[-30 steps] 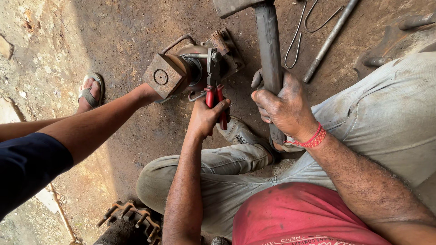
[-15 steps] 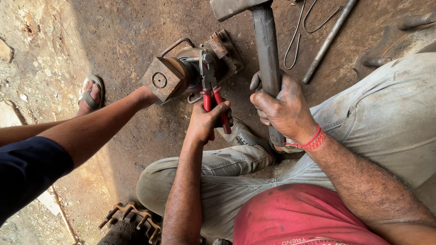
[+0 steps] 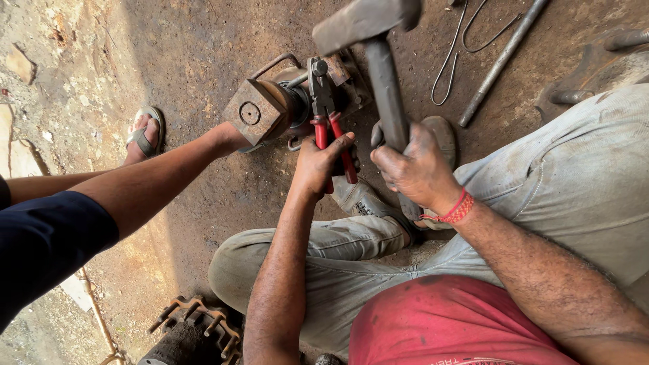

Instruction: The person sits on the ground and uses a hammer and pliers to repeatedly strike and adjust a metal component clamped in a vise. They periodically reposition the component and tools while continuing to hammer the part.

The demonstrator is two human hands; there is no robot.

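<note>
My left hand (image 3: pixel 320 161) grips the red handles of a pair of pliers (image 3: pixel 326 108) whose jaws bite on a rusty metal part (image 3: pixel 267 108) lying on the dirt floor. My right hand (image 3: pixel 416 169), with a red thread at the wrist, holds the shaft of a heavy hammer (image 3: pixel 370 27) raised above that part. Another person's arm (image 3: pixel 155 182) reaches in from the left, and its hand steadies the square end of the part from below.
A long steel rod (image 3: pixel 501 61) and a bent wire loop (image 3: pixel 454 54) lie on the floor at the upper right. The other person's sandalled foot (image 3: pixel 143 135) rests at the left. A toothed metal hub (image 3: pixel 196 324) sits near my left knee.
The hammer head has swung down and left, now hanging over the part. The pliers stay clamped, and the other person's hand keeps its hold.
</note>
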